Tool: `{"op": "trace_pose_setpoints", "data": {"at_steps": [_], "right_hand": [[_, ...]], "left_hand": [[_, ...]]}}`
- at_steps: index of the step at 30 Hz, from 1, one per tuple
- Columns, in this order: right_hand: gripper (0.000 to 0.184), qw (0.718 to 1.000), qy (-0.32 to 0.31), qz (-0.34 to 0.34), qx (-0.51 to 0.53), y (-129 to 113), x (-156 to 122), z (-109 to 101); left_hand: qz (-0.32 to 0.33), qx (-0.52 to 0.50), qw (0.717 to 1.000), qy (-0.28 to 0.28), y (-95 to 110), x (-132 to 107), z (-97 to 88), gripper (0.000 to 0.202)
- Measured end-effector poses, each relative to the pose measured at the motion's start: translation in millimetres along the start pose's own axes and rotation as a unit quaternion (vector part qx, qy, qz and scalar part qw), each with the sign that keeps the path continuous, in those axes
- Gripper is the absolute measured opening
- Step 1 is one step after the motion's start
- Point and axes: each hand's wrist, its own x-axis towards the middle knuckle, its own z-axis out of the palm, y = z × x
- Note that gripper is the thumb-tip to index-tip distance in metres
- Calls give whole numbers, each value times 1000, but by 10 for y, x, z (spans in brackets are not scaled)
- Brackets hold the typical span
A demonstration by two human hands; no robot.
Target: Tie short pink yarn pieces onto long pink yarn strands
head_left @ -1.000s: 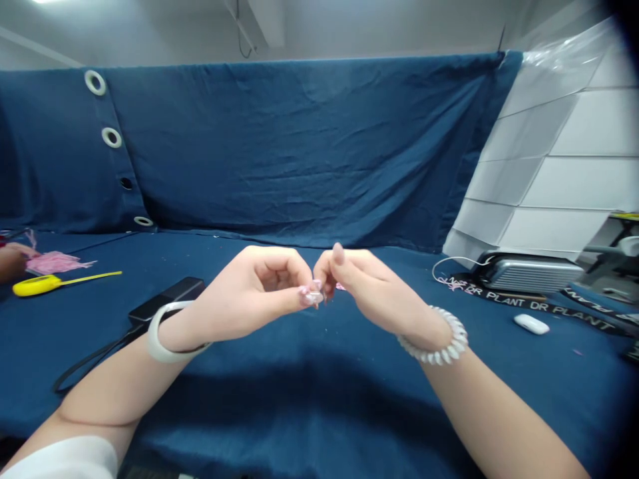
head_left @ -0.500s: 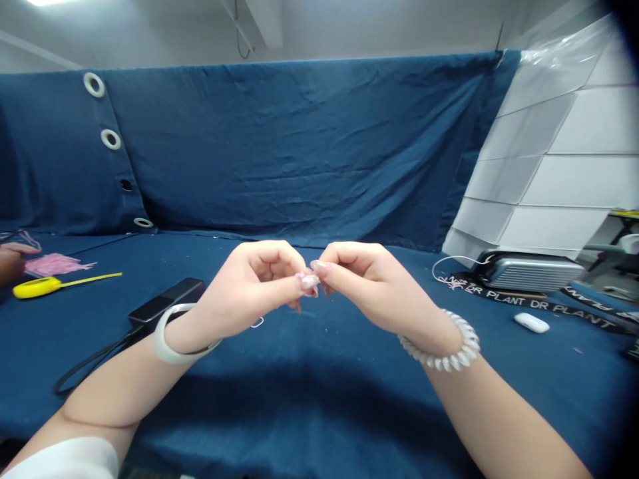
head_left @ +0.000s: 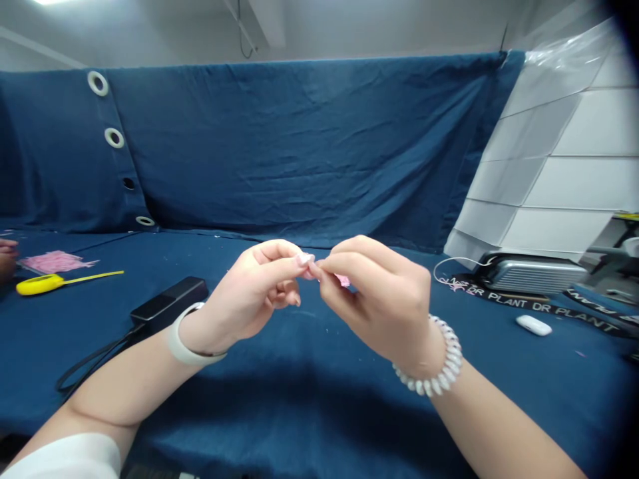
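Note:
My left hand and my right hand meet fingertip to fingertip above the blue cloth-covered table. Both are closed in a pinch on a small pink piece that peeks out between the fingers; I cannot make out its shape. A white bangle sits on my left wrist. A pale coiled bracelet circles my right wrist.
A black box with a strap lies left of my hands. At far left are a yellow tape measure, pink scraps and another person's hand. At right are a grey ribbed case, a printed black ribbon and a small white case.
My right hand has turned over so its back faces me and has risen a little. The pinch point has shifted slightly up, and the pink piece now shows behind the fingertips.

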Motion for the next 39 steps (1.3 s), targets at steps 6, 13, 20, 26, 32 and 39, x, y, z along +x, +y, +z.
{"op": "trace_pose_setpoints", "data": {"at_steps": [6,13,20,26,32,39], "right_hand": [[15,974,-11,-190,-126,91,-7,13],[13,997,-52,-57,6,80,20,-126],[12,966,-133,152,164,29,111,-229],[11,958,-168,160,168,54,93,-207],[14,955,-194,157,160,55,97,-234],[14,950,-207,156,174,74,90,-231]], "left_hand": [[28,-10,999,19,1,-3,32,14],[106,19,993,39,-11,-14,14,15],[141,142,979,48,-39,-36,-19,16],[126,170,977,24,-31,-41,-8,13],[112,202,972,29,-7,-49,-4,14],[123,228,965,42,11,-63,2,13]]}}
